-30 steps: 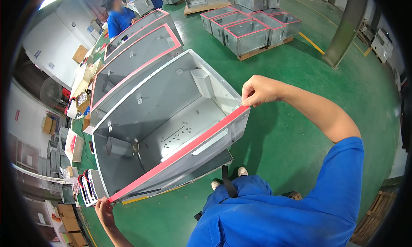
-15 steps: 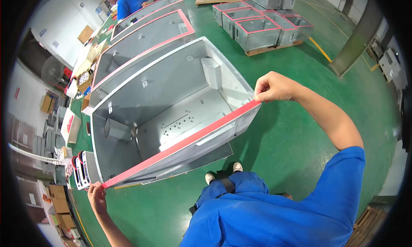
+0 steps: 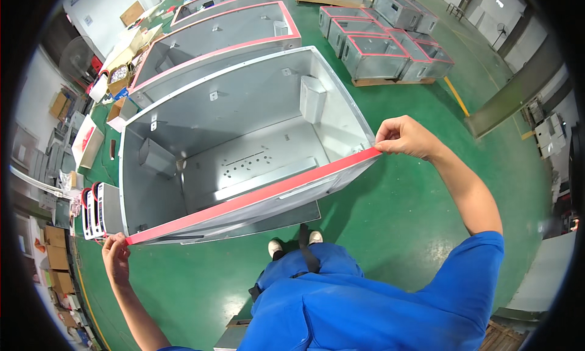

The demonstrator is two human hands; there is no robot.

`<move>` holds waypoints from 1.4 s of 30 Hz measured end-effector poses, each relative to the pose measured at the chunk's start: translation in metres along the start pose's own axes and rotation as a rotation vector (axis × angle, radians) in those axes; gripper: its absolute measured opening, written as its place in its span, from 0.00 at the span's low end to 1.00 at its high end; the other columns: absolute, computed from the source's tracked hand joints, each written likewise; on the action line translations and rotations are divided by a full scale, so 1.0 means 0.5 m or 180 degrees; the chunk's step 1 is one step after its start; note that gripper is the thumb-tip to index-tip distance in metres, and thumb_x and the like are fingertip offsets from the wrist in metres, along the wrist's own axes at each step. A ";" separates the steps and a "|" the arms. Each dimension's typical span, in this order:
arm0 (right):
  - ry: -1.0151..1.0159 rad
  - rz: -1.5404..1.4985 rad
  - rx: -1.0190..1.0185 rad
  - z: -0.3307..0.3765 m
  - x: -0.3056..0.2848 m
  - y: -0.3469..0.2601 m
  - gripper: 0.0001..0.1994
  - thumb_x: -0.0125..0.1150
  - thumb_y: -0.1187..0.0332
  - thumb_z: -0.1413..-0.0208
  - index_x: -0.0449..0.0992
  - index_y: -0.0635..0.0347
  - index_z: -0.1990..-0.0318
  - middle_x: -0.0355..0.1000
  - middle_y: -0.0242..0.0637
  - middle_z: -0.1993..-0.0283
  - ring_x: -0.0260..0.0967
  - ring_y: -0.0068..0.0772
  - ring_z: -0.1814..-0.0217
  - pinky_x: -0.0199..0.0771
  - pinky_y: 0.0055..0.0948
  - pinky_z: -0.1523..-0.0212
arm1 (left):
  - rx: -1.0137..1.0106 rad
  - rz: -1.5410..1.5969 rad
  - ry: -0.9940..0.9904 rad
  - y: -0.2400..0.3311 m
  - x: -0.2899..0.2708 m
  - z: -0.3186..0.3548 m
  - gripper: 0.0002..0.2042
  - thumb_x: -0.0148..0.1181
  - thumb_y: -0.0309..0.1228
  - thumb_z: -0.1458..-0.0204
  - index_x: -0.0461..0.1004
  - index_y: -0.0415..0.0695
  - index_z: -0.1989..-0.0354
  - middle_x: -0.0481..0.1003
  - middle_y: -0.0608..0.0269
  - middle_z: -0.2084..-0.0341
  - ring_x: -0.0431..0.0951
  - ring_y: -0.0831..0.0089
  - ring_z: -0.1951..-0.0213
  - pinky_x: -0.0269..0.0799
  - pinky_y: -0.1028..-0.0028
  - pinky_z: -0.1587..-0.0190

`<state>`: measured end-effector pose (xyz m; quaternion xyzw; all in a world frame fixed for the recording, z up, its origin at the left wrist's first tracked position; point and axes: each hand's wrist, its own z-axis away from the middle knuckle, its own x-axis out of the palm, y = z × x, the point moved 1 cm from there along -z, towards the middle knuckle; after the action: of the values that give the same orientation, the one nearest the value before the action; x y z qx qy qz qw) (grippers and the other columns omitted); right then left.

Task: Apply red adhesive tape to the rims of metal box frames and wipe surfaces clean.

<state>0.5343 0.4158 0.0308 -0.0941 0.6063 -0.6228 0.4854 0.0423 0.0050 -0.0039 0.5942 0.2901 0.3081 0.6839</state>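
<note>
One red tape strip [image 3: 256, 195] runs along the near top edge of a big open galvanized sheet-metal box [image 3: 244, 131], corner to corner. Box sits on the green floor [image 3: 396, 217] right in front of the person, open side up, perforated patch and a small bracket visible inside. Right hand [image 3: 405, 138] is at the right corner, fingers closed in a pinch on the tape end there. Left hand [image 3: 116, 253] is at the left corner, fingertips pinched on the other tape end, just below the box edge. Tape looks taut between the two hands and lies on the rim. Behind it, two more boxes of the same kind [image 3: 225, 43] with red-taped rims, side by side. Further back right, smaller taped boxes [image 3: 381, 49] on a wooden pallet. Left side: cardboard cartons [image 3: 55, 253] and clutter along the wall.
</note>
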 end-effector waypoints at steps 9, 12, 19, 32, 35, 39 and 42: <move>0.0090 0.0067 0.0162 0.001 0.005 -0.010 0.05 0.60 0.71 0.58 0.71 0.61 0.75 0.68 0.29 0.77 0.63 0.17 0.76 0.62 0.17 0.77 | 0.0091 0.0011 -0.0146 -0.011 -0.018 -0.010 0.03 0.54 0.24 0.57 0.66 0.43 0.77 0.66 0.70 0.78 0.59 0.87 0.82 0.52 0.87 0.83; 0.0101 -0.0070 0.0238 0.006 0.014 0.001 0.06 0.60 0.71 0.58 0.70 0.61 0.74 0.68 0.29 0.77 0.63 0.17 0.77 0.62 0.17 0.78 | 0.0062 -0.0057 -0.0102 -0.008 -0.003 -0.003 0.03 0.53 0.24 0.57 0.66 0.43 0.78 0.65 0.69 0.79 0.58 0.86 0.82 0.51 0.87 0.83; 0.0324 -0.0653 0.0325 0.016 0.016 0.010 0.13 0.62 0.72 0.58 0.66 0.61 0.66 0.67 0.30 0.76 0.64 0.18 0.78 0.63 0.16 0.80 | 0.0063 0.0172 -0.0089 -0.003 0.003 0.004 0.03 0.54 0.21 0.60 0.67 0.41 0.80 0.68 0.65 0.78 0.62 0.84 0.83 0.52 0.85 0.84; 0.0759 -0.1560 0.0506 0.021 0.061 0.054 0.13 0.60 0.68 0.54 0.64 0.58 0.63 0.65 0.28 0.73 0.62 0.16 0.78 0.63 0.14 0.79 | 0.0059 0.0094 -0.0010 0.015 0.022 0.011 0.03 0.52 0.20 0.59 0.65 0.39 0.81 0.67 0.64 0.79 0.61 0.83 0.82 0.52 0.86 0.82; 0.0751 -0.1708 0.0436 0.023 0.074 0.056 0.13 0.59 0.67 0.53 0.64 0.58 0.63 0.64 0.27 0.73 0.60 0.16 0.78 0.62 0.15 0.78 | 0.0067 -0.0053 0.0058 0.002 0.011 0.006 0.03 0.51 0.20 0.59 0.66 0.40 0.81 0.67 0.64 0.79 0.60 0.84 0.82 0.51 0.86 0.83; 0.0791 -0.1873 0.0392 0.022 0.083 0.058 0.13 0.59 0.67 0.53 0.63 0.58 0.63 0.64 0.27 0.73 0.58 0.16 0.77 0.60 0.14 0.78 | 0.0113 -0.0010 0.0107 -0.003 0.006 0.000 0.03 0.53 0.20 0.58 0.67 0.40 0.81 0.68 0.64 0.78 0.59 0.86 0.84 0.49 0.87 0.85; 0.0816 -0.1855 0.0401 0.023 0.082 0.057 0.13 0.59 0.67 0.53 0.63 0.58 0.63 0.64 0.27 0.73 0.59 0.15 0.77 0.60 0.14 0.78 | 0.0138 0.0006 0.0099 -0.005 0.007 -0.002 0.03 0.53 0.21 0.58 0.67 0.39 0.81 0.68 0.63 0.78 0.58 0.86 0.85 0.48 0.87 0.86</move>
<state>0.5357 0.3846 -0.0099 -0.1544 0.5703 -0.7786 0.2113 0.0440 0.0081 -0.0066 0.6044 0.3068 0.3117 0.6660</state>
